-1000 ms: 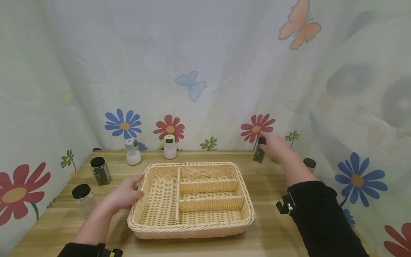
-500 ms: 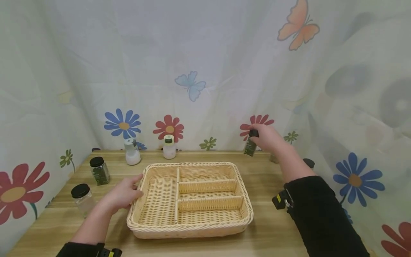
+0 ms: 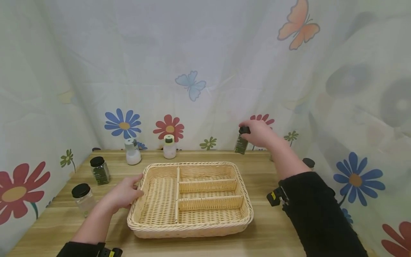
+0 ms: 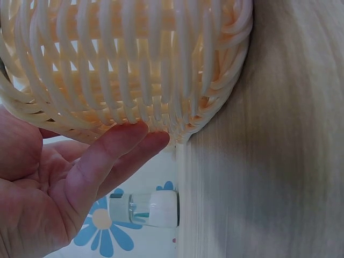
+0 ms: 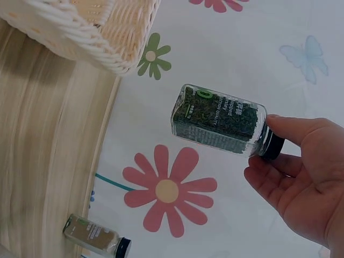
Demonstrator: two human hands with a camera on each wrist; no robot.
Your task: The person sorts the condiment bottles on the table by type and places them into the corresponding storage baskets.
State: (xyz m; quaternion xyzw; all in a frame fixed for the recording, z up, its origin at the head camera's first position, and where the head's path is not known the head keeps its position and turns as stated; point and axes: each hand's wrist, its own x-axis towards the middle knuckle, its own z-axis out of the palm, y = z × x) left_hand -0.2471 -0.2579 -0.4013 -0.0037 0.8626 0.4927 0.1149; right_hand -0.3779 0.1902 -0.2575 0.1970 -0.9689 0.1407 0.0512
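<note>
My right hand (image 3: 258,132) holds a glass spice jar (image 5: 217,119) of dark green dried herbs by its black lid, between thumb and fingers. In the head view the jar (image 3: 241,144) hangs slightly tilted above the table's back edge, behind the basket's right part. My left hand (image 3: 123,192) grips the left rim of a pale wicker basket (image 3: 189,235). In the left wrist view, fingertips (image 4: 131,134) of that hand press the basket's outer wall (image 4: 123,59). A tall divider and two cross dividers split the basket into several compartments, all bare.
Two black-lidded jars, one with green herbs (image 3: 101,172) and one pale (image 3: 84,200), stand left of the basket. Two white-bottomed shakers (image 3: 133,155) (image 3: 169,149) stand behind it. A brown spice jar (image 5: 94,236) and another black-lidded jar (image 3: 309,163) stand at right. Printed cloth (image 3: 205,46) encloses the table.
My right hand has lifted the herb jar off the table and carried it left, toward the basket's back. My left hand and the basket have stayed put.
</note>
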